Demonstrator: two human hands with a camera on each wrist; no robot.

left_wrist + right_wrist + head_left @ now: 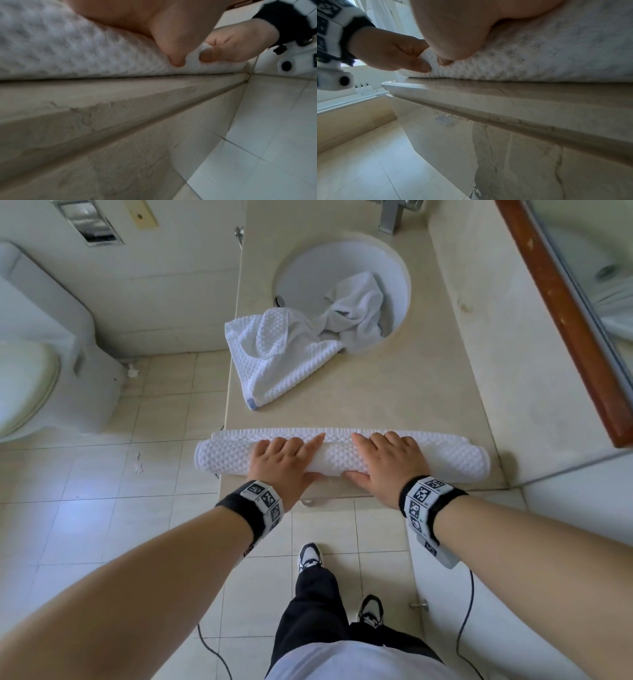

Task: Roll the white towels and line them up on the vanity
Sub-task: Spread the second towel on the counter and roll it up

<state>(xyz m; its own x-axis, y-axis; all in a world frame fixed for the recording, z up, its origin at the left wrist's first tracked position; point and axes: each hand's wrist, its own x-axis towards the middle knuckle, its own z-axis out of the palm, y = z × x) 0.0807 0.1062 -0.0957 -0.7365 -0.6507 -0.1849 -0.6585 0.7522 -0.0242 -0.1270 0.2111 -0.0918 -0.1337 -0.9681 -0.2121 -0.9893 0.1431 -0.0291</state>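
Mid-roll on the first towel (342,455): lies as a thick roll across the near edge of the surface (394,392), left end overhanging the side, a thin strip of flat cloth showing beyond the roll. Left hand (286,462) and right hand (387,460) side by side on top at the middle, fingers spread over the far side, thumbs tucked under the near side. Both grips loosely wrapped round the roll rather than pinching; the wrist views show each thumb dug into the waffle weave just above the surface edge.

Two more towels wait unrolled: a waffle one (274,354) crumpled by the sink (404,285), a smoother one (356,306) spilling into the basin.

Next, probably: push forward over the last strip, keeping even pressure so the ends stay level, then shift the roll back from the edge to start the line. Slack grip likely to let the layers loosen.
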